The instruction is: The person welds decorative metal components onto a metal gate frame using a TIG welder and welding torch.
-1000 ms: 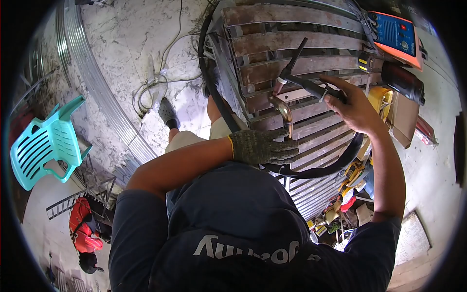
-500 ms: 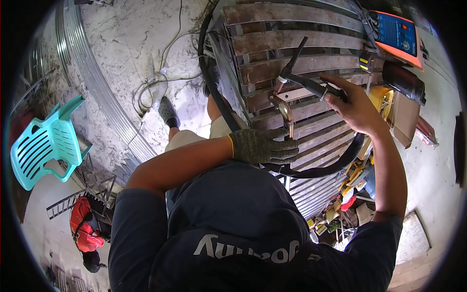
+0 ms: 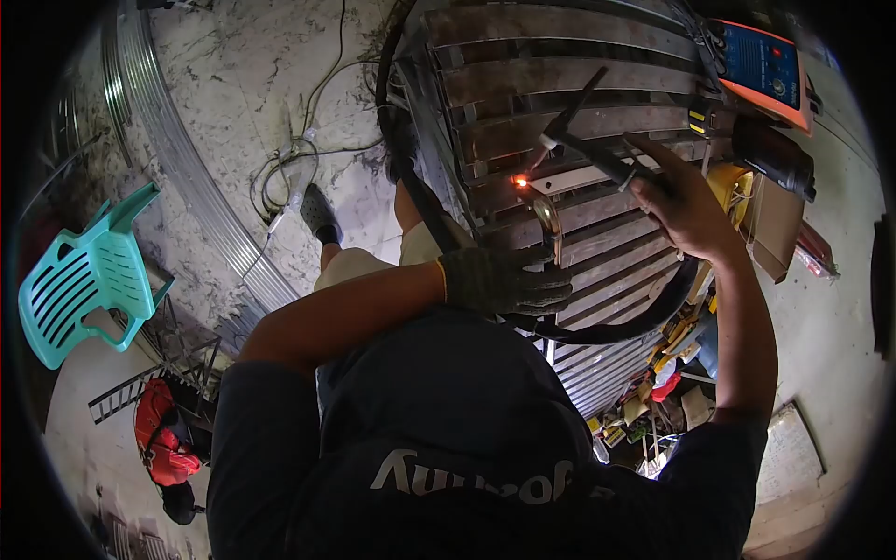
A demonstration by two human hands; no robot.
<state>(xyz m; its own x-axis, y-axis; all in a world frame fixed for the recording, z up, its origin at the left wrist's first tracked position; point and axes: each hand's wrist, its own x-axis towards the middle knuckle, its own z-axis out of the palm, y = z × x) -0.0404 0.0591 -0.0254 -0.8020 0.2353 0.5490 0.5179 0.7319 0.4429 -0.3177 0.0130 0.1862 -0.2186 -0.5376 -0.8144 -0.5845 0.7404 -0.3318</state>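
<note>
My right hand (image 3: 679,201), bare, is closed round the handle of a black welding torch (image 3: 597,159). The torch's tip points down left at a bright orange glow (image 3: 521,182) on the slatted metal frame (image 3: 560,79). Beside the glow lie a pale flat bar (image 3: 574,177) and a curved metal piece (image 3: 549,217). My left hand (image 3: 504,280), in a dark knitted glove, has its fingers stretched out beside the lower end of the curved piece. Its thumb is hidden. A thick black hose (image 3: 625,331) passes near its fingertips.
An orange and blue welding machine (image 3: 763,75) is at upper right, near a cardboard box (image 3: 777,224). A turquoise chair (image 3: 93,275) and long metal strips (image 3: 187,168) are on the left. A person in red (image 3: 161,434) is at lower left. Cables (image 3: 280,177) lie on the floor.
An orange glow has appeared below the torch tip, and the picture has darkened. The torch has shifted slightly to the right. My left hand has hardly moved.
</note>
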